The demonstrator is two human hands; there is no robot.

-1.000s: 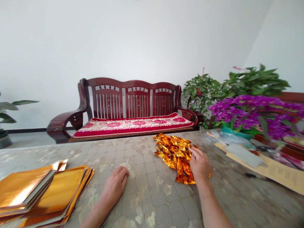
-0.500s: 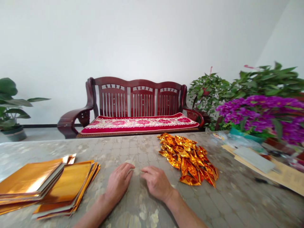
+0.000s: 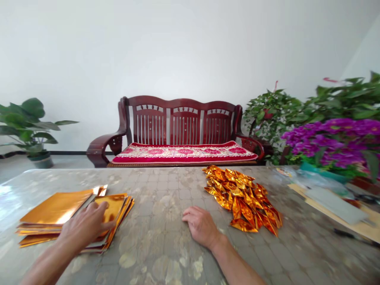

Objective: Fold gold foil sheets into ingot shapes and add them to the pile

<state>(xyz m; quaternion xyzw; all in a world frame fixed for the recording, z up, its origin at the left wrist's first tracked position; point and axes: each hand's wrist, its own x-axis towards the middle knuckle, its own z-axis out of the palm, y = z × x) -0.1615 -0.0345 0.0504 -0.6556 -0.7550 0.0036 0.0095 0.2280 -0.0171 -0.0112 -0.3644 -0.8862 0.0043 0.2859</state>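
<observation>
My left hand [image 3: 84,226] is over the smaller pile of gold foil paper [image 3: 116,202], its fingers apart and bent down onto the top sheet. No sheet is lifted in it. Beside that pile lies a larger stack of gold foil paper [image 3: 55,208], partly covered by the hand. My right hand [image 3: 202,226] rests on the table in the middle, fingers curled together, with nothing visible in it. To its right is a heap of folded gold foil pieces [image 3: 240,196], pointed at the ends and lying close together.
The table [image 3: 160,245] has a clear patterned cover. At its right are purple flowers [image 3: 335,138], a flat pale packet [image 3: 335,204] on tan card, and a dark pen-like object [image 3: 350,236]. A wooden bench [image 3: 182,122] stands behind, with a potted plant [image 3: 41,160] to the left.
My left hand has gone from the table's middle leftward onto the smaller foil pile. My right hand has stayed about where it was. The view has turned slightly left.
</observation>
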